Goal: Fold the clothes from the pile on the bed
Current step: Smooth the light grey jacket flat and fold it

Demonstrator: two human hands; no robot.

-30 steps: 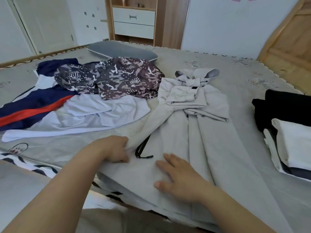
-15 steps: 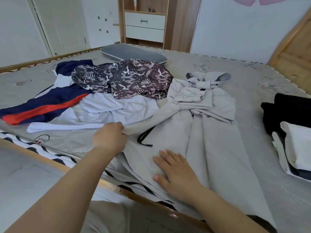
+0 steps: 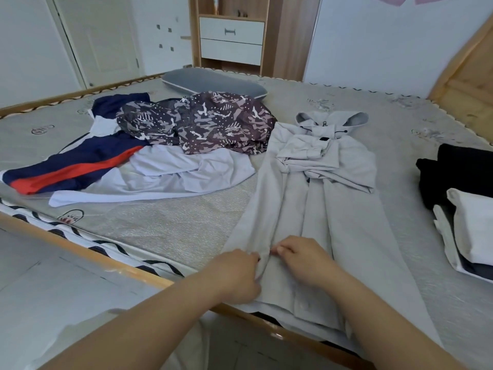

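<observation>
Near the bed's (image 3: 165, 231) wooden front edge, the left hand (image 3: 234, 276) and right hand (image 3: 304, 259) sit side by side, each pinching the lower hem of the long grey hooded coat (image 3: 333, 209) spread lengthwise beside the unfolded pile (image 3: 170, 145) of clothes.

Long pale grey hooded coat (image 3: 338, 209) lies ahead of me on the bed (image 3: 165, 225) | pile of loose clothes (image 3: 160, 153) to its left | folded black and white stack (image 3: 464, 209) right | grey pillow (image 3: 213, 82) behind
</observation>
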